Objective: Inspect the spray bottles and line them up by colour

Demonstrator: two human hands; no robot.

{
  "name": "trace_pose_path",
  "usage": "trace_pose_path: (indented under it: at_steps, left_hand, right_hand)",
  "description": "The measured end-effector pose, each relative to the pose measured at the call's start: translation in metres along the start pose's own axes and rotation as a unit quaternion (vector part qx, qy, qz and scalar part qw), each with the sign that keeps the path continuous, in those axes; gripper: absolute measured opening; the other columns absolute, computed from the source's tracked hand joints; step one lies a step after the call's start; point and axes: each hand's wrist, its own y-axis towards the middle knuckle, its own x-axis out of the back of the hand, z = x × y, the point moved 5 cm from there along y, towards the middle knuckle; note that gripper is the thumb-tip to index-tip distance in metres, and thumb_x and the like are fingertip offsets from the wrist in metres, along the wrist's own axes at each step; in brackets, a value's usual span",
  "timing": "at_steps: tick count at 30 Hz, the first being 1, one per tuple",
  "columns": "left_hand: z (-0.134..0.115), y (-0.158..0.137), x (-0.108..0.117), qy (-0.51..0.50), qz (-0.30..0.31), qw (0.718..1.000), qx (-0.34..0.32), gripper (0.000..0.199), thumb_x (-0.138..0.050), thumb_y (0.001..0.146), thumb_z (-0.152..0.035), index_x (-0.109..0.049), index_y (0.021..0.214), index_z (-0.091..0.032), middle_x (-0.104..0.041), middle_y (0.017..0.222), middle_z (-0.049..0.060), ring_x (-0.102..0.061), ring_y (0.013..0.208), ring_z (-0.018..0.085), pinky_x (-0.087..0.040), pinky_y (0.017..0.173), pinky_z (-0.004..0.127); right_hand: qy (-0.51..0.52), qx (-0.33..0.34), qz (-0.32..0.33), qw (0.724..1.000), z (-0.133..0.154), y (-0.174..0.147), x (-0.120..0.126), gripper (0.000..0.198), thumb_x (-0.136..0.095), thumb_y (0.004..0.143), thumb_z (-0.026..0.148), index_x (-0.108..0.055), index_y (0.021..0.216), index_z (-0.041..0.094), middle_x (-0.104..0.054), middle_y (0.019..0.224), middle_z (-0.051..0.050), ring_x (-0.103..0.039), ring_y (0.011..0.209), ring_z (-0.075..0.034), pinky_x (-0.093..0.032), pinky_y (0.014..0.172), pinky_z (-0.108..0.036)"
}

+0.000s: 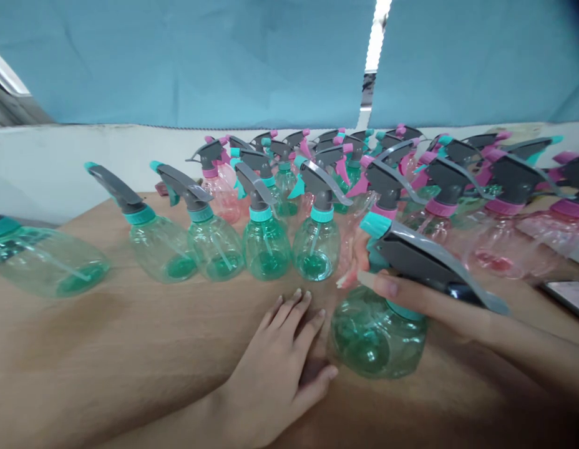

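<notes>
My right hand [406, 293] is closed around the neck of a green spray bottle [378, 337] with a grey and teal trigger head. The bottle is tilted, its base turned toward the left. Part of that grip is hidden behind the bottle head. My left hand [284, 355] lies flat on the wooden table [144, 355], fingers spread, just left of the held bottle and holding nothing. Beyond its fingertips stand a green spray bottle [315, 249] and another green spray bottle [266, 249], both upright.
More green bottles [214, 249] line the left, including one leaning bottle [55, 262] at the edge. Several pink bottles [500, 243] crowd the back right. A phone-like flat object [570, 296] lies far right. A blue curtain [224, 62] hangs behind, above a white wall [116, 156].
</notes>
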Motion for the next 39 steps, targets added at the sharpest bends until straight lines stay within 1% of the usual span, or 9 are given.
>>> trace_pose_path:
  at_steps: [3,7,12,17,20,23,26,32,39]
  left_hand:
    - [0.0,0.0,0.0,-0.002,0.0,1.0,0.0,0.055,-0.054,0.091,-0.043,-0.044,0.136,-0.014,-0.04,0.146,0.014,-0.033,0.135,0.032,-0.032,0.107,0.051]
    - [-0.001,0.0,0.001,0.004,0.004,1.0,0.001,0.054,-0.053,0.092,-0.044,-0.045,0.135,-0.014,-0.04,0.145,0.014,-0.034,0.135,0.031,-0.032,0.107,0.051]
    - [-0.001,0.001,0.001,0.01,0.014,1.0,0.004,0.055,-0.052,0.092,-0.045,-0.045,0.136,-0.013,-0.038,0.147,0.015,-0.033,0.135,0.032,-0.033,0.106,0.052]
    - [-0.001,0.001,0.002,0.008,0.014,1.0,0.004,0.054,-0.052,0.092,-0.045,-0.045,0.136,-0.013,-0.038,0.147,0.015,-0.033,0.135,0.032,-0.033,0.106,0.053]
    - [-0.001,0.0,0.001,0.006,0.012,1.0,0.001,0.055,-0.052,0.092,-0.045,-0.045,0.136,-0.012,-0.038,0.147,0.015,-0.032,0.135,0.032,-0.032,0.106,0.053]
    - [0.0,0.0,0.001,0.008,0.011,1.0,0.0,0.055,-0.052,0.092,-0.045,-0.045,0.136,-0.012,-0.038,0.147,0.015,-0.032,0.135,0.032,-0.033,0.106,0.053]
    - [0.0,0.0,0.001,0.01,0.005,1.0,-0.001,0.054,-0.053,0.092,-0.045,-0.045,0.135,-0.013,-0.038,0.147,0.015,-0.034,0.134,0.032,-0.033,0.105,0.053]
    - [0.0,-0.001,0.001,-0.001,-0.009,1.0,-0.002,0.055,-0.054,0.091,-0.045,-0.045,0.135,-0.013,-0.039,0.146,0.015,-0.034,0.134,0.033,-0.032,0.106,0.053]
    - [0.0,-0.001,0.0,0.003,0.003,1.0,-0.002,0.055,-0.053,0.092,-0.045,-0.045,0.135,-0.012,-0.038,0.147,0.016,-0.033,0.134,0.033,-0.033,0.105,0.054]
  right_hand:
    - [0.055,-0.006,0.024,0.998,-0.003,-0.001,-0.004,0.01,-0.061,0.08,0.033,-0.056,0.089,0.032,-0.048,0.057,0.006,-0.048,0.048,-0.013,-0.044,0.048,-0.024]
    - [0.02,0.017,0.0,1.0,-0.003,0.001,-0.003,0.016,-0.059,0.081,0.037,-0.059,0.097,0.032,-0.063,0.077,0.001,-0.061,0.069,-0.018,-0.053,0.066,-0.032]
    - [-0.011,0.034,-0.027,0.999,0.0,0.006,-0.003,0.013,-0.063,0.069,0.041,-0.065,0.082,0.045,-0.065,0.073,0.002,-0.06,0.063,-0.024,-0.053,0.06,-0.041]
    - [-0.004,0.004,-0.022,1.0,-0.001,0.005,-0.002,0.021,-0.059,0.074,0.041,-0.062,0.094,0.047,-0.056,0.061,0.002,-0.049,0.049,-0.022,-0.046,0.049,-0.04]
    - [0.007,-0.007,-0.011,1.0,-0.008,0.003,-0.002,0.017,-0.059,0.077,0.045,-0.062,0.093,0.047,-0.054,0.056,0.002,-0.049,0.048,-0.021,-0.047,0.05,-0.04]
    - [-0.001,0.008,-0.009,1.0,-0.014,0.0,-0.002,0.01,-0.06,0.078,0.047,-0.065,0.085,0.044,-0.066,0.075,0.002,-0.059,0.062,-0.023,-0.052,0.061,-0.041]
    - [0.004,0.021,-0.016,1.0,-0.015,0.0,-0.002,0.015,-0.061,0.078,0.047,-0.063,0.092,0.042,-0.068,0.094,0.003,-0.063,0.074,-0.022,-0.053,0.068,-0.039]
    - [0.011,0.025,-0.017,0.999,-0.006,0.0,-0.003,0.02,-0.058,0.085,0.043,-0.058,0.101,0.031,-0.064,0.094,0.0,-0.056,0.064,-0.013,-0.051,0.067,-0.03]
    - [-0.007,0.024,-0.008,1.0,-0.008,0.001,-0.003,0.021,-0.056,0.086,0.044,-0.059,0.102,0.031,-0.061,0.097,0.0,-0.057,0.071,-0.013,-0.05,0.072,-0.028]
